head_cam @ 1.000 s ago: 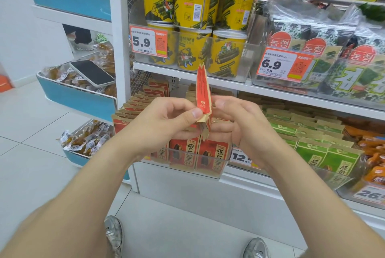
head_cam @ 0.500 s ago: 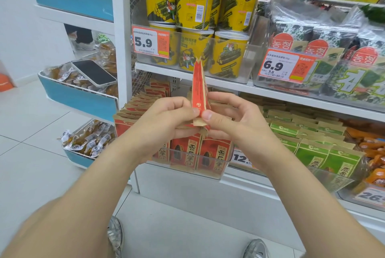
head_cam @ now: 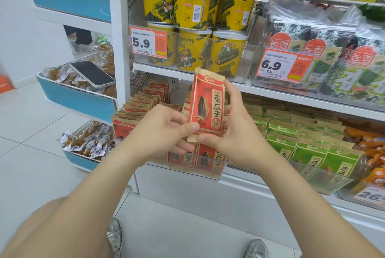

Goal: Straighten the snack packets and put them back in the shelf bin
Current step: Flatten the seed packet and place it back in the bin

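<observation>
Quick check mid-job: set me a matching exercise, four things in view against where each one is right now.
1 red sunflower seed packet
2 phone
3 yellow tubs
4 green packets

A upper shelf, behind the 5.9 price tag
B pinched between left hand and right hand
C clear bin on the lower shelf
D lying on wrapped snacks in the blue side rack

Pairs: 1-B, 2-D, 3-A, 4-C

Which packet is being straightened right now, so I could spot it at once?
Find the yellow tubs behind the 5.9 price tag; on the shelf below sits a clear bin of red packets. Just above that bin, the left hand and right hand hold one red sunflower-seed packet. Unlike its binned neighbours, it stands upright in the air, front facing the camera.
</observation>
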